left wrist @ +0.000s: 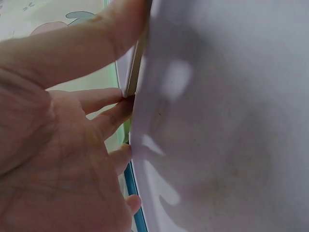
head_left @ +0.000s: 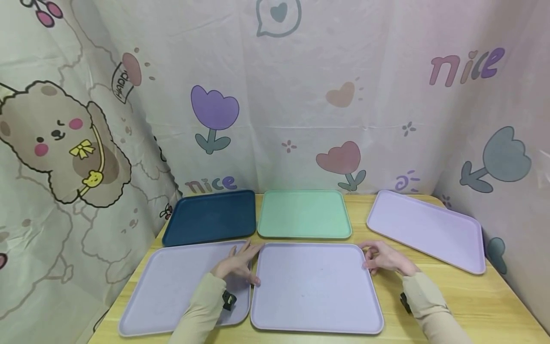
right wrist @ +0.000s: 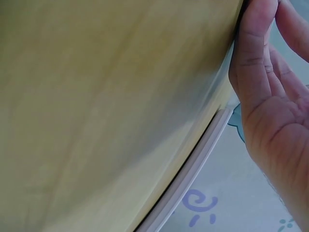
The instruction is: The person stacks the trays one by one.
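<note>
A lavender tray (head_left: 315,291) with a raised rim lies front and centre, between both hands. My left hand (head_left: 238,265) spans its left edge with spread, mostly straight fingers. The thumb touches that side, and the index fingertip is at the far left corner. In the left wrist view, fingers (left wrist: 113,116) meet the tray rim. My right hand (head_left: 386,258) holds the tray's far right corner, its index finger bent over the corner and its thumb against the right rim. Beneath the left hand lies another lavender tray (head_left: 172,282), its right edge close to the centre tray.
Behind stand a dark blue tray (head_left: 210,217) and a mint green tray (head_left: 305,213), side by side. A third lavender tray (head_left: 425,231) lies angled at the far right. The wooden table (head_left: 481,306) is bounded at the back and sides by a printed cloth (head_left: 275,86).
</note>
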`<state>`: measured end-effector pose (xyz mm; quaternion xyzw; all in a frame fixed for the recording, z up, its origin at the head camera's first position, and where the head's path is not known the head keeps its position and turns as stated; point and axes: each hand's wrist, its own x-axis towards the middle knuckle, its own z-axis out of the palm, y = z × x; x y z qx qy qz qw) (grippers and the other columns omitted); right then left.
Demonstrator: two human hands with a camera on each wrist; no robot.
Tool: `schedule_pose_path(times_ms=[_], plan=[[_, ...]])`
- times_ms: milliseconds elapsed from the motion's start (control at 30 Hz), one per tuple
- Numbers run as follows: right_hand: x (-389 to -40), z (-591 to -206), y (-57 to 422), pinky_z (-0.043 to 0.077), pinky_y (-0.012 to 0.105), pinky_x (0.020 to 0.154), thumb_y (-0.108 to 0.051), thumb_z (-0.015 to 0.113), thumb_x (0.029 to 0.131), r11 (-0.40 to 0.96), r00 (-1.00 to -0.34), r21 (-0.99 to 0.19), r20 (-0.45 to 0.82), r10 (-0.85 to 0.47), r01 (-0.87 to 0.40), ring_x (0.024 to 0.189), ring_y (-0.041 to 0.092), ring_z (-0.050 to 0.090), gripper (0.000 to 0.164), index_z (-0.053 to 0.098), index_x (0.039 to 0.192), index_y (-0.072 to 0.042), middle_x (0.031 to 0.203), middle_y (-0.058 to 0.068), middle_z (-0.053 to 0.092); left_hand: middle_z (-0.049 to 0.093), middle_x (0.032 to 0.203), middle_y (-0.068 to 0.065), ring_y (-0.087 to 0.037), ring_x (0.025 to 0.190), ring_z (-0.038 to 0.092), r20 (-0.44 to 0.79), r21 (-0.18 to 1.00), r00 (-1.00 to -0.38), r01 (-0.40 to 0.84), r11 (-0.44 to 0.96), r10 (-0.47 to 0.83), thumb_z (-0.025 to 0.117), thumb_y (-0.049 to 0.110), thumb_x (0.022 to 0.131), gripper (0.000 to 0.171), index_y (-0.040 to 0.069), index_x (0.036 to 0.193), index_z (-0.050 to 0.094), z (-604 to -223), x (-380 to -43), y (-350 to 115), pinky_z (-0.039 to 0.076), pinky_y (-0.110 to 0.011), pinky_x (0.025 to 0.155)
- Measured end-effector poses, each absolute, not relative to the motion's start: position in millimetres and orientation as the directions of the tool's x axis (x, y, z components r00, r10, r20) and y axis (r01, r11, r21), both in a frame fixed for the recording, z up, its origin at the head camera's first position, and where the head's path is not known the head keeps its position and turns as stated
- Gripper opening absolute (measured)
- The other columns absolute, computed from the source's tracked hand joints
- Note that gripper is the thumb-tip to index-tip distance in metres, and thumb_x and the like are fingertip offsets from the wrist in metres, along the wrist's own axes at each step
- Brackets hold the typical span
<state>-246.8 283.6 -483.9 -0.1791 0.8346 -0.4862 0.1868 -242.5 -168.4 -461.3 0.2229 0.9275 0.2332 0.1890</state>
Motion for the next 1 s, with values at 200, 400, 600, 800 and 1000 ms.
schedule_pose_path(times_ms=[200, 400, 600, 800, 1000], plan=[[-246.9, -485.6, 285.1, 0.059, 0.029, 0.056, 0.006, 0.071, 0.083, 0.447, -0.863, -0.886, -0.126, -0.489, -0.124, 0.060, 0.010, 0.062, 0.063, 0.040, 0.135, 0.024, 0.077, 0.008, 0.059, 0.025, 0.163, -0.030, -0.049, 0.155, 0.005, -0.248, 0.525, -0.827, 0.322, 0.788, 0.504, 0.091, 0.024, 0.071, 0.110, 0.001, 0.157, 0.026, -463.6, -243.9, -170.6, -0.001, -0.075, 0.119], [-244.9, -483.5, 286.0, 0.060, 0.031, 0.056, 0.005, 0.071, 0.084, 0.436, -0.862, -0.893, -0.129, -0.491, -0.115, 0.060, 0.012, 0.062, 0.063, 0.040, 0.136, 0.022, 0.079, 0.012, 0.061, 0.024, 0.163, -0.029, -0.050, 0.154, 0.005, -0.231, 0.537, -0.818, 0.344, 0.770, 0.527, 0.091, 0.025, 0.072, 0.112, -0.001, 0.157, 0.024, -465.9, -245.9, -174.2, -0.002, -0.077, 0.117], [-244.5, -479.7, 284.3, 0.058, 0.028, 0.054, 0.003, 0.072, 0.084, 0.479, -0.872, -0.865, -0.112, -0.476, -0.150, 0.061, 0.011, 0.059, 0.062, 0.043, 0.136, 0.021, 0.083, 0.011, 0.057, 0.027, 0.162, -0.030, -0.053, 0.152, 0.009, -0.154, 0.564, -0.823, 0.381, 0.733, 0.546, 0.091, 0.025, 0.071, 0.111, -0.005, 0.155, 0.025, -467.2, -247.3, -181.2, 0.000, -0.082, 0.113], [-245.0, -468.0, 269.4, 0.055, 0.028, 0.053, -0.004, 0.071, 0.089, 0.503, -0.927, -0.850, -0.051, -0.371, -0.155, 0.060, 0.012, 0.059, 0.063, 0.041, 0.140, 0.018, 0.103, 0.023, 0.058, 0.028, 0.162, -0.028, -0.052, 0.153, 0.004, -0.101, 0.672, -0.839, 0.339, 0.658, 0.535, 0.090, 0.026, 0.073, 0.111, -0.002, 0.157, 0.023, -467.7, -250.0, -198.0, -0.001, -0.081, 0.113], [-248.4, -450.9, 232.1, 0.059, 0.035, 0.056, -0.005, 0.073, 0.088, 0.448, -0.943, -0.870, 0.053, -0.327, -0.204, 0.069, 0.022, 0.066, 0.060, 0.048, 0.138, 0.014, 0.115, 0.034, 0.057, 0.025, 0.164, -0.025, -0.049, 0.154, 0.012, -0.050, 0.769, -0.889, 0.257, 0.585, 0.456, 0.090, 0.031, 0.074, 0.110, 0.002, 0.158, 0.024, -470.8, -250.5, -215.4, 0.015, -0.071, 0.120]])
